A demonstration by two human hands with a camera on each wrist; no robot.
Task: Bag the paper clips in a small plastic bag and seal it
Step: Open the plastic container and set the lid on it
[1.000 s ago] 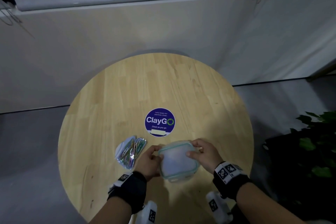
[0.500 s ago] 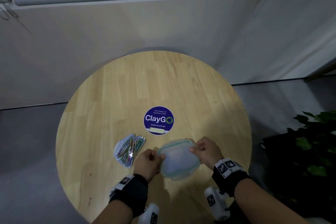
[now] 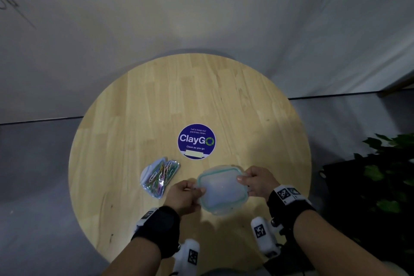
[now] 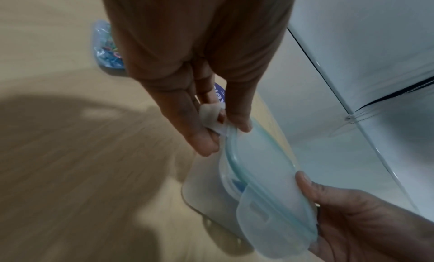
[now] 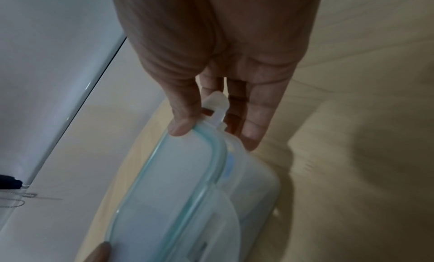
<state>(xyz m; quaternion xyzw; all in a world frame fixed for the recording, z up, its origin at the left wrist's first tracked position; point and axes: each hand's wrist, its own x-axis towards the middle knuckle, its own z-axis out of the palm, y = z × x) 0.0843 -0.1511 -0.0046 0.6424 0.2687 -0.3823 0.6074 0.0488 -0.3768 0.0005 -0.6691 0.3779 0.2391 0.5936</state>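
Note:
A small clear plastic bag (image 3: 160,176) with several coloured paper clips inside lies flat on the round wooden table (image 3: 139,119), left of my hands; the left wrist view shows the bag (image 4: 107,48) partly behind my hand. Near the table's front edge sits a translucent food container with a teal-rimmed lid (image 3: 220,188). My left hand (image 3: 186,195) pinches the lid's left latch tab (image 4: 212,115). My right hand (image 3: 257,180) holds the lid's right side, thumb on top and fingers under the latch tab (image 5: 217,106). The lid (image 5: 169,191) looks slightly raised off the box.
A round blue ClayGo sticker (image 3: 196,141) lies at the table's centre. A pale wall panel (image 3: 201,24) stands behind the table. A dark potted plant (image 3: 385,175) stands at the right.
Both hands keep their hold on the container's lid, and the container has shifted slightly away from me. The bag of paper clips has not moved.

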